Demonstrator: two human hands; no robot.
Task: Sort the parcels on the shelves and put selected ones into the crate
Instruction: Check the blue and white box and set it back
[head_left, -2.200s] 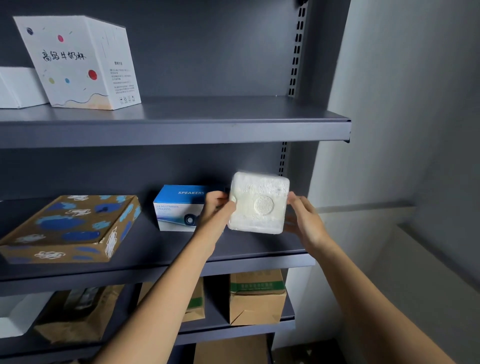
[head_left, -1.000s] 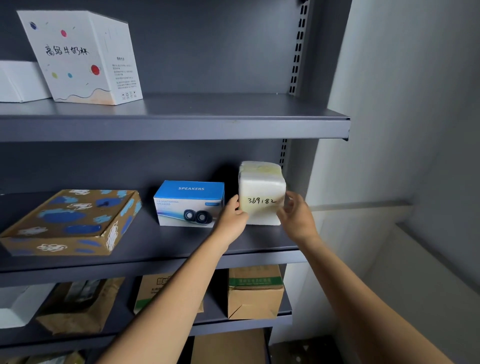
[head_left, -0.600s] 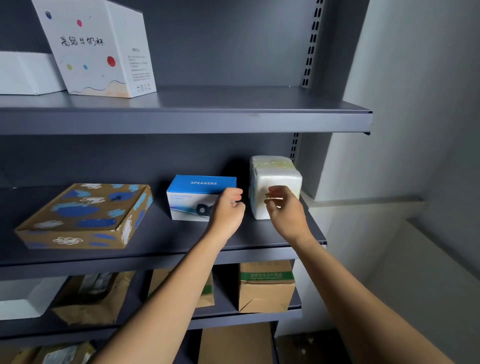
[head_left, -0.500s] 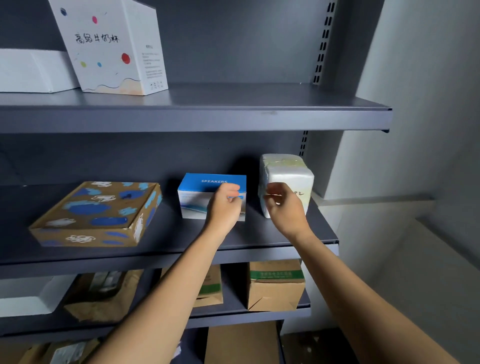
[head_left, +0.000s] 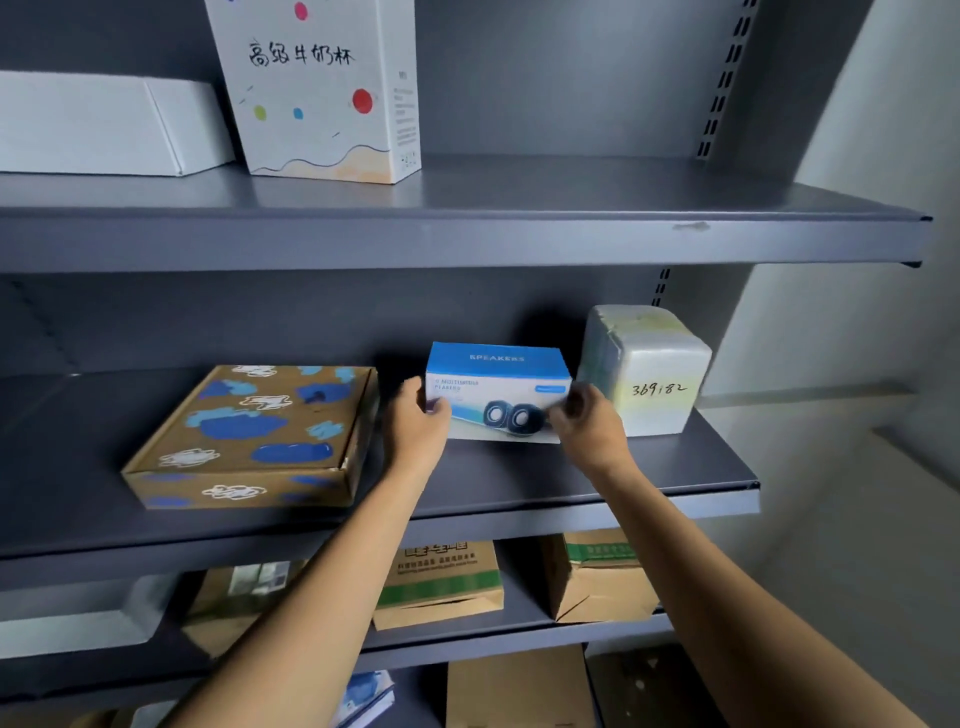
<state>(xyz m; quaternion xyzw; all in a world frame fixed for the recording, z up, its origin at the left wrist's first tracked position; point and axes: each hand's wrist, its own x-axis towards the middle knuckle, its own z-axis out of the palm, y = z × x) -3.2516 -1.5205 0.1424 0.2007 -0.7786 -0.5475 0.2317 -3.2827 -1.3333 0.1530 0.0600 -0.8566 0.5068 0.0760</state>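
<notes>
A blue and white speaker box (head_left: 497, 389) sits on the middle shelf (head_left: 519, 483). My left hand (head_left: 418, 423) grips its left end and my right hand (head_left: 589, 423) grips its right end. Just to the right stands a white foam-wrapped parcel (head_left: 647, 371) with a handwritten number on its front, touched by neither hand. A flat brown box with blue and white painted blotches (head_left: 254, 434) lies to the left on the same shelf. No crate is in view.
On the top shelf (head_left: 519, 239) stand a tall white box with coloured dots (head_left: 322, 88) and a plain white box (head_left: 104, 124). Brown cartons (head_left: 441, 582) fill the lower shelf. A pale wall (head_left: 857, 415) lies right of the shelving.
The white foam parcel was set upright at the right end of the middle shelf and let go. Both hands then shifted left onto the speaker box. The view moved closer.
</notes>
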